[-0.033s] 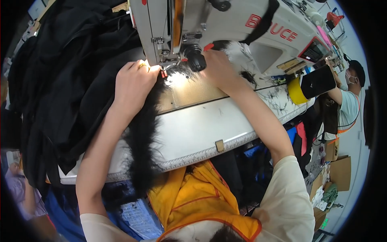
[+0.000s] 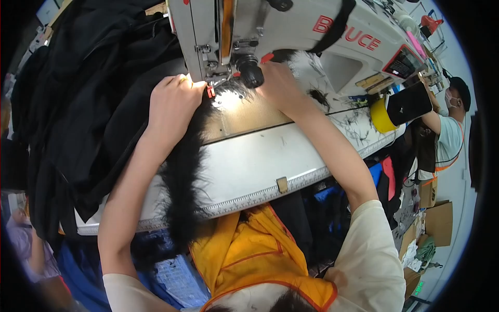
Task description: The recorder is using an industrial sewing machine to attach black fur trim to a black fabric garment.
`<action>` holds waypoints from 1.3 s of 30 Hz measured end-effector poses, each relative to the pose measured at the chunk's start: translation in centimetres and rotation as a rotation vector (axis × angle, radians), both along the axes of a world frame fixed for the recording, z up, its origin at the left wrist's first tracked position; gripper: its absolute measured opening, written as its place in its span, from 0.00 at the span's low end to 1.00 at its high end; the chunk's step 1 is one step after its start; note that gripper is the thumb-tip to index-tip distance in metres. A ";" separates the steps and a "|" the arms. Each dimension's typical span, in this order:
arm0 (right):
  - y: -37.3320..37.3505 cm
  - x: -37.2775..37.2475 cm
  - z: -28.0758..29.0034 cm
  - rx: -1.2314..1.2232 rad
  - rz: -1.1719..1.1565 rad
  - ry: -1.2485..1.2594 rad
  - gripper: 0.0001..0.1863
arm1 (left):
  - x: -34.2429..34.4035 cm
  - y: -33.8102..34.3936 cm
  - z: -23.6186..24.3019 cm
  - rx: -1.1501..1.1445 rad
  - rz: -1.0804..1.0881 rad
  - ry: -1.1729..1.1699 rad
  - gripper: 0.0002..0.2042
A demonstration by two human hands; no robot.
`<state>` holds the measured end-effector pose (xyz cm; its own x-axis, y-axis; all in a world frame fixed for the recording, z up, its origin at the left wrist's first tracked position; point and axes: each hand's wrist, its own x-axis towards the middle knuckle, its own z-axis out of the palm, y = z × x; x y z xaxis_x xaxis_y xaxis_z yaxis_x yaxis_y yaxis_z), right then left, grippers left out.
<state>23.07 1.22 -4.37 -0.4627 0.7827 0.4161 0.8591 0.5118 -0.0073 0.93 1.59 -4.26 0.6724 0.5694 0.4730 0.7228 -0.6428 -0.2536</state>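
At the white sewing machine (image 2: 296, 26), my left hand (image 2: 174, 106) is closed on the edge of a black fluffy fur trim (image 2: 182, 192), its fingertips beside the red-marked presser foot (image 2: 210, 91). From there the trim hangs down over the table's front edge. A large black garment (image 2: 99, 104) lies bunched to the left of that hand. My right hand (image 2: 280, 91) reaches in behind the black knob (image 2: 252, 77) to the right of the needle area. Machine parts hide its fingers, and black fur shows close to it. A lamp brightly lights the metal plate between my hands.
The white tabletop (image 2: 249, 161) has a measuring tape along its front edge. Black fluff lies scattered at right, near a black thread cone with a yellow base (image 2: 383, 117). A masked co-worker (image 2: 452, 125) is at far right, above cardboard boxes (image 2: 439, 221). Another person (image 2: 31, 244) shows at far left.
The machine and table edge appear shifted very slightly up and left in the picture. Both hands keep nearly the same place and shape.
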 end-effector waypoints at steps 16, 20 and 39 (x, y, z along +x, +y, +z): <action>-3.0 1.6 0.4 0.149 0.233 -0.131 0.17 | -1.0 -6.5 1.3 -0.129 -0.039 -0.103 0.11; -0.2 0.3 -1.0 0.068 0.302 -0.125 0.13 | -1.2 -4.4 -1.2 -0.112 -0.042 -0.187 0.10; -1.5 -0.5 -0.8 0.110 0.212 -0.360 0.24 | -1.4 -1.5 -0.6 -0.103 -0.222 -0.243 0.09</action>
<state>22.61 -0.26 -5.15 -0.7397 0.6143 0.2749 0.6724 0.6584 0.3381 -0.45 0.10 -4.88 0.6598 0.4748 0.5824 0.5936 -0.8046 -0.0165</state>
